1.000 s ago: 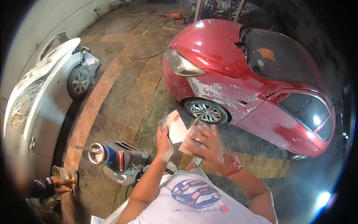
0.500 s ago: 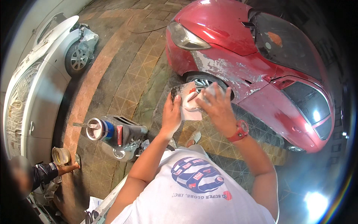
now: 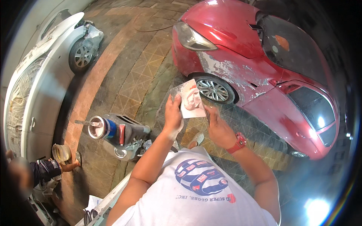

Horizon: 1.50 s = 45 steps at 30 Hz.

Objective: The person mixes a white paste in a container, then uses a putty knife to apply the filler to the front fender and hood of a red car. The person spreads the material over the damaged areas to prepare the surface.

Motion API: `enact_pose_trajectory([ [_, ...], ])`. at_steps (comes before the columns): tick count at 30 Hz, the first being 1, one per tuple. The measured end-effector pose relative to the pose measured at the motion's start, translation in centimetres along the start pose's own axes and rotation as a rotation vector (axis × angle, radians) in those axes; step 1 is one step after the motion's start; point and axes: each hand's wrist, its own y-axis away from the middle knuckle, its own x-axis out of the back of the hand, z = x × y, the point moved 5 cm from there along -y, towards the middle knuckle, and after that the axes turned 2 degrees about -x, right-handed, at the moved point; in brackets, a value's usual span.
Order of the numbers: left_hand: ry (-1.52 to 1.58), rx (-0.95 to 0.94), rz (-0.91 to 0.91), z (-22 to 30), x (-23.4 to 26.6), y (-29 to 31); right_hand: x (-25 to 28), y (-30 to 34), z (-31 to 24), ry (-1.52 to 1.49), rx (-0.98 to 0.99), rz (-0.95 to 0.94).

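Note:
My left hand (image 3: 173, 115) grips the edge of a pale flat mixing board (image 3: 187, 113), thumb on top. A mound of pinkish-white putty (image 3: 192, 99) lies on the board, with an orange-red streak near its top. My right hand (image 3: 221, 132) is closed around a thin dark spreader (image 3: 207, 115), seen nearly edge-on beside the board's right corner. Beyond my hands stands a red car (image 3: 222, 34); its front fender has a patch (image 3: 222, 67) of bare, scraped grey and white surface above the wheel.
Left of me, an open putty can (image 3: 110, 129) with a flat tool (image 3: 85, 122) across it and a red tube (image 3: 121, 134) stand on a grey stand (image 3: 137, 130). A white car (image 3: 47, 90) is at far left. A co-worker's hand (image 3: 71, 165) is near a yellowish tub (image 3: 61, 153).
My right hand has come down and right, off the putty to the board's corner, its fingers now closed. The putty looks more spread and folded. The board has tilted slightly.

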Motion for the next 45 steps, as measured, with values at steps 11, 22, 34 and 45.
enact_pose_trajectory([
  [11, -0.616, -0.016, -0.084, -3.2, 0.9, 0.1, 1.6, -0.1, -0.1, 0.512, 0.227, 0.230],
  [22, -0.241, 0.136, -0.013, -7.2, -2.7, 0.8, 8.9, 7.0, -0.6, 0.012, 0.362, 0.119],
  [34, -0.079, 0.009, -0.120, -18.9, -10.3, 5.5, 8.9, 9.2, 16.3, -0.349, 0.012, 0.240],
  [45, -0.464, -0.458, 0.558, -14.6, -7.2, 7.8, 8.2, 9.9, 18.7, -0.764, -0.080, -0.341],
])
